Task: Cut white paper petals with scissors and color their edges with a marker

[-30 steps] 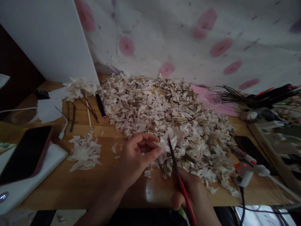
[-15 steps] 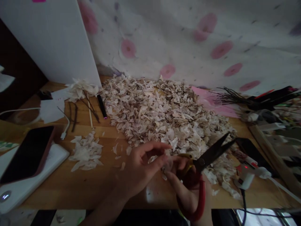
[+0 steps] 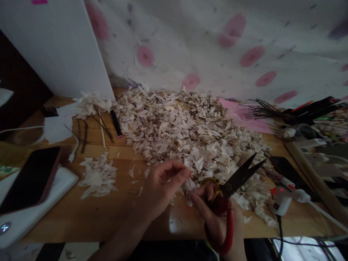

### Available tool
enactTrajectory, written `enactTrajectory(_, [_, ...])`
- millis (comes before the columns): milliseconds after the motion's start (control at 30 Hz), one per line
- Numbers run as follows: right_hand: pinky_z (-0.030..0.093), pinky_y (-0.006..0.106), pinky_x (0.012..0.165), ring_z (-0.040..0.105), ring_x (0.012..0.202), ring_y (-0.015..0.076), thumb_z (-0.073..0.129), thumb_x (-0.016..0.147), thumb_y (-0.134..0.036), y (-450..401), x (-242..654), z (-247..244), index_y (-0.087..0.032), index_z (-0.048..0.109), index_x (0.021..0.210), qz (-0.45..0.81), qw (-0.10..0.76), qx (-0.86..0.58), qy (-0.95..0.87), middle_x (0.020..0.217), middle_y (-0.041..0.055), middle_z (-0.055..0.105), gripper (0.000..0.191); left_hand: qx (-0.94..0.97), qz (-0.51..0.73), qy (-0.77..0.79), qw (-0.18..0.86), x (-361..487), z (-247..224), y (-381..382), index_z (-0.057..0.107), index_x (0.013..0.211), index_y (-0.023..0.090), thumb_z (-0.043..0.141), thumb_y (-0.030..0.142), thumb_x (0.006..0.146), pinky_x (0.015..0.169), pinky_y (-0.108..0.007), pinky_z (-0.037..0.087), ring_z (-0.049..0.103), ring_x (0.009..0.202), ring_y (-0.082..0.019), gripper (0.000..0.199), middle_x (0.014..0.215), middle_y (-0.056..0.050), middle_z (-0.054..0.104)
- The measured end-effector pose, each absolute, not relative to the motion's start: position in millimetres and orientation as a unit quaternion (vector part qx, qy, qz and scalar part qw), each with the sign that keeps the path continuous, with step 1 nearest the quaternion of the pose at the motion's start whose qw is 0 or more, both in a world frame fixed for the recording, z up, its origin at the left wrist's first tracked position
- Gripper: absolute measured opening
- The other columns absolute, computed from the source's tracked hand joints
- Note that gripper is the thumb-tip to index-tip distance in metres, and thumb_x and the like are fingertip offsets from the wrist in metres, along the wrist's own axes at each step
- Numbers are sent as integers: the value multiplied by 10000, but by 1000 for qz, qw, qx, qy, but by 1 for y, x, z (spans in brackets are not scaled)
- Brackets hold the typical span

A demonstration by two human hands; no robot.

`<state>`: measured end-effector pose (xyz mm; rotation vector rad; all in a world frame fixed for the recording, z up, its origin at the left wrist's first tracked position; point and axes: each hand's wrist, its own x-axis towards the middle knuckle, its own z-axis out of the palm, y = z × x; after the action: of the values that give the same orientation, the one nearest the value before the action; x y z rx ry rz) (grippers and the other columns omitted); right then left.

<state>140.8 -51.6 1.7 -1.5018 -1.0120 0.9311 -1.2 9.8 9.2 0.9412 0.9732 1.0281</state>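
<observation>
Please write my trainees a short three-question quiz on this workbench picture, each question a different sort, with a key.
1. Multiple choice: which hand holds the red-and-yellow-handled metal scissors? (a) left (b) right (c) neither

2. True or false: a small heap of thin, whitish petal-like pieces lies between the black-screened phone with a reddish edge and the person's left hand.

3. Fill in: the two dark blades of the scissors stand ____.

Key:
1. (b), the right hand
2. True
3. Apart
</observation>
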Motion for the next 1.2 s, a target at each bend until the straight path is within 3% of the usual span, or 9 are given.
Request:
enactTrajectory(200, [539,225,509,644,517,147,859,725,-310,-49,136,3,-232,502,651,377,529,-626,-432,591,-10,675,372,392,484,451,639,-8,7,13,776,779,231,799,355,842,708,-179,511,671,746,-102,141,759,19,763])
enactTrajectory(400, [549,245,570,679,599,166,878,736,-360,-54,140,-6,-241,484,692,364,569,-623,-394,653,-13,698,414,425,515,495,556,-13,-2,15,822,964,278,785,387,863,862,-235,544,711,957,-153,153,1035,-6,802])
enactTrajectory(533, [558,262,616,706,654,176,850,767,-308,-53,142,-1,-237,494,697,377,546,-626,-410,727,16,744,370,443,471,507,570,-10,-1,3,819,876,241,622,519,955,847,-271,553,719,904,-176,350,900,-33,794])
enactTrajectory(733, [538,278,703,697,754,182,850,786,-374,-55,129,5,-248,494,721,412,543,-651,-334,801,-1,737,383,379,433,488,656,4,13,-13,709,797,193,803,417,804,772,-265,563,715,806,-170,243,796,-23,758])
enactTrajectory(900, [494,272,525,594,581,164,727,838,-614,-61,129,-9,-249,566,773,464,552,-565,-400,820,26,735,405,376,456,457,664,1,14,-7,673,796,202,736,391,874,765,-253,562,713,781,-156,213,779,-14,757])
enactTrajectory(1000, [591,380,686,720,790,270,539,947,-573,-69,132,-17,-262,664,885,489,538,-568,-385,966,88,771,341,408,457,474,633,-6,17,-5,684,822,213,697,393,913,769,-251,561,711,821,-163,203,824,-15,762])
enactTrajectory(1067, [574,448,906,715,1050,333,612,905,-487,-75,137,-18,-265,716,1043,486,494,-580,-427,1140,107,762,281,429,454,482,614,-11,23,-7,695,838,222,675,405,935,787,-248,558,709,872,-168,209,878,-17,764])
enactTrajectory(1133, [528,466,998,682,1130,361,711,821,-449,-78,143,-15,-255,702,1222,479,414,-583,-509,1215,108,743,445,454,440,474,613,-14,28,-9,700,880,236,631,419,968,801,-244,556,708,920,-169,214,940,-17,761])
enactTrajectory(1200, [531,453,960,685,1062,366,744,777,-504,-77,149,-11,-234,638,1358,465,342,-593,-562,1182,110,743,649,491,410,461,616,-16,33,-12,693,930,249,581,424,1001,806,-238,548,702,946,-165,219,1001,-17,750])
